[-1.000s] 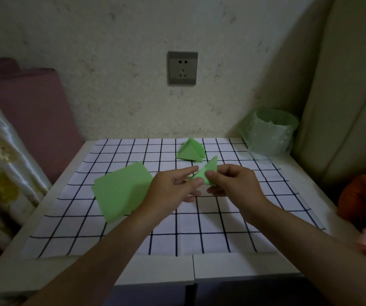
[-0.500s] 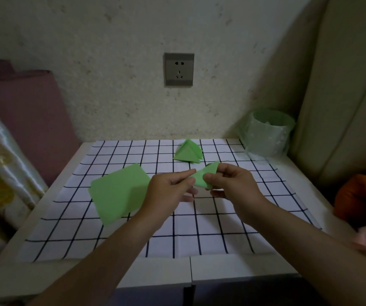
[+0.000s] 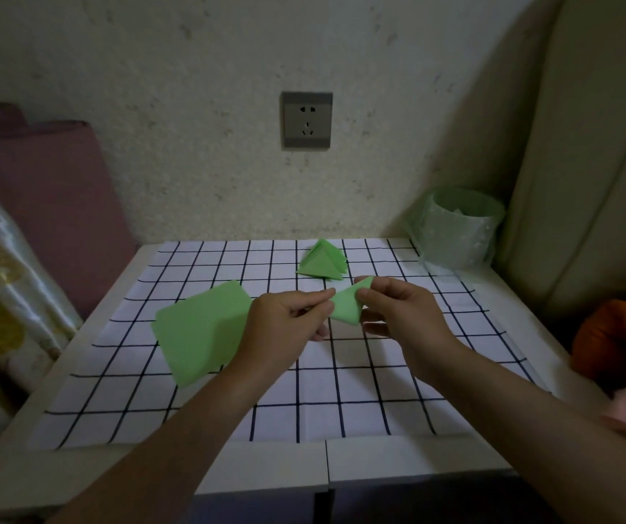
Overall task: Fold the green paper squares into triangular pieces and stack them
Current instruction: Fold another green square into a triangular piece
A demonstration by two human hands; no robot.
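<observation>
Your fingers (image 3: pixel 315 296) on both hands pinch the folded green triangle (image 3: pixel 345 310) above the checked cloth (image 3: pixel 379 391), left hand (image 3: pixel 285 319) at its left tip, right hand (image 3: pixel 404 315) at its right, with the stack of triangles (image 3: pixel 321 263) just past it, far and slightly left.

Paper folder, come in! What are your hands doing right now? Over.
Left hand and right hand pinch one folded green piece. Finished triangles stacked behind it; flat squares at left. Nothing in the way.
</observation>
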